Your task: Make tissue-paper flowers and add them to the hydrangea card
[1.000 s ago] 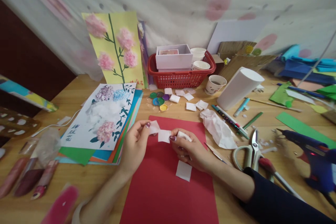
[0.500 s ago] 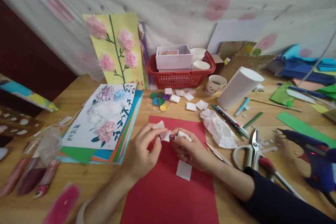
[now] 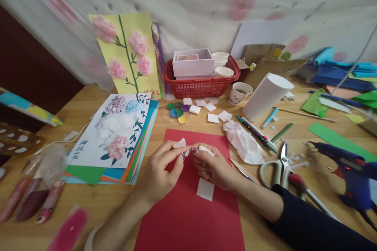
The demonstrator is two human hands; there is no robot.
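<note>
Above the red sheet of paper (image 3: 188,219), my left hand (image 3: 161,170) pinches a small piece of white tissue paper (image 3: 180,143) between thumb and fingers. My right hand (image 3: 213,166) meets it fingertip to fingertip, its thumb and index finger at the edge of that piece. Folded into the right hand's fingers is a small stack of white tissue squares (image 3: 206,150), partly hidden. One loose white square (image 3: 205,189) lies flat on the red sheet just below the right hand.
Scissors (image 3: 282,166), a paintbrush (image 3: 240,168) and a blue glue gun (image 3: 343,164) lie to the right. Crumpled tissue (image 3: 243,143), a paper cup (image 3: 240,93) and a white roll (image 3: 266,96) stand behind. Flower artwork (image 3: 112,133) tops coloured sheets at left; a red basket (image 3: 200,86) sits at the back.
My fingertips have drawn closer together, and the left thumb now covers more of the tissue piece. The whole view has shifted slightly.
</note>
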